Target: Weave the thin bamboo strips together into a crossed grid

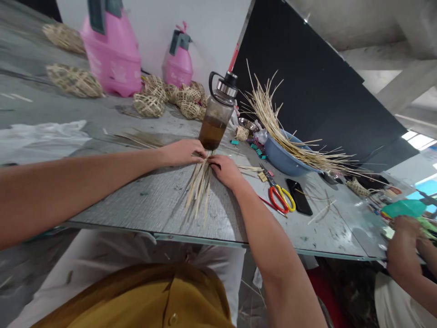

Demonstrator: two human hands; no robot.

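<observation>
A bundle of thin bamboo strips [199, 184] lies on the grey table, fanned out toward the front edge. At its upper end my left hand [186, 152] pinches the strips from the left. My right hand [223, 168] grips them from the other side, fingers bent, almost touching the left. The exact crossing of the strips is partly hidden by my fingers. Just behind my hands stands a clear bottle [215, 123] with brown liquid and a black lid. More strips [249, 169] stick out to the right of my right hand.
Red- and yellow-handled scissors [282, 199] and a black phone [299, 197] lie right. Behind them, a blue basin [285, 157] holds long strips. Woven balls [149, 105] and pink spray bottles [179, 66] stand at the back left. A co-worker's hands [406, 228] are far right.
</observation>
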